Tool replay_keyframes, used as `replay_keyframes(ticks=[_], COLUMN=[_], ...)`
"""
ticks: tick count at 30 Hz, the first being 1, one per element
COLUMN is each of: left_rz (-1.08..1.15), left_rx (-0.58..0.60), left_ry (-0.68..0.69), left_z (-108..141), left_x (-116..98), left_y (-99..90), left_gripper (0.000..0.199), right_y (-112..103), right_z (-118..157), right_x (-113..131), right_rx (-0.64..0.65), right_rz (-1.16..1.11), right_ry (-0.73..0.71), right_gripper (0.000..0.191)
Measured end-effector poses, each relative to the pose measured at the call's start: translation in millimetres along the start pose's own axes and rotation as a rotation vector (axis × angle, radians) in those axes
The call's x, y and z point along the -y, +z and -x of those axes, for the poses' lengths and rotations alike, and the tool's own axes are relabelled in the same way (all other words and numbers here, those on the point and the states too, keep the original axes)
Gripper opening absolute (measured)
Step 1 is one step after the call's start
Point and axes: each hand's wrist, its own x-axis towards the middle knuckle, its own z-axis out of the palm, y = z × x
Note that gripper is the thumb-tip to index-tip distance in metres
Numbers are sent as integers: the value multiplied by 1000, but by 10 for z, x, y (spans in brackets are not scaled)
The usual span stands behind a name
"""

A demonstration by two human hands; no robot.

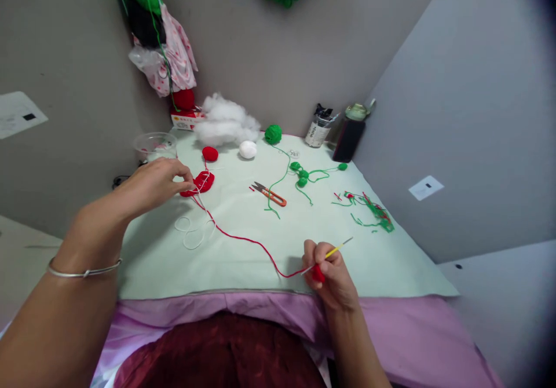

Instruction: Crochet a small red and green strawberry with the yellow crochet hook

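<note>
My left hand (167, 174) reaches to the left side of the table, thumb and fingers pinched at the edge of a flat red crocheted piece (205, 182). White yarn (194, 246) trails from that piece in loose loops. My right hand (328, 272), near the table's front edge, is closed around a yellow-handled crochet hook (334, 251) and a small red crocheted piece (318, 273). The hook's thin metal tip points left. A strand of red yarn (247, 238) runs across the table between the two red pieces.
Orange thread snips (271, 194) lie mid-table. Behind are a red ball (210, 154), a white ball (248, 149), fluffy stuffing (226, 120) and green yarn (273, 134). Green crocheted bits (303, 175) and yarn scraps (377, 214) lie right. A dark bottle (348, 139) stands at the back right.
</note>
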Motion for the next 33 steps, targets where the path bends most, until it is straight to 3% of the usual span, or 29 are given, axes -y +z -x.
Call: replay_keyframes(ticks=[3, 6, 10, 12, 15, 19, 21, 25, 28, 30, 33], left_rz=[-57, -61, -106, -89, -38, 66, 108, -42, -131, -117, -30], left_rx=[113, 155, 107, 65, 9, -175, -143, 47, 88, 92, 59], left_ry=[71, 78, 61, 40, 4, -92, -87, 18, 47, 36, -48], left_z=[214, 460, 687, 702, 633, 572, 593, 666, 648, 567, 378], left_x=[-80, -199, -350, -366, -299, -227, -257, -344, -302, -222, -116], left_y=[77, 346, 780, 856, 685, 310, 295, 612, 718, 584, 216], left_gripper=[27, 28, 24, 23, 22, 23, 24, 24, 19, 18, 20], right_y=[3, 29, 81, 102, 115, 115, 122, 149, 154, 150, 166], right_z=[7, -4, -22, -26, -23, -18, -20, -29, -24, -17, -18], right_x=[-11, -20, -28, -30, -32, -48, -63, -82, -74, -67, -74], right_rx=[2, 4, -4, -7, 3, 11, 10, 7, 10, 12, 12], right_rz=[6, 19, 50, 71, 90, 87, 87, 92, 95, 98, 95], right_ry=[9, 12, 10, 14, 27, 37, 43, 57, 55, 56, 79], right_gripper=[19, 19, 18, 17, 18, 17, 17, 17, 16, 17, 18])
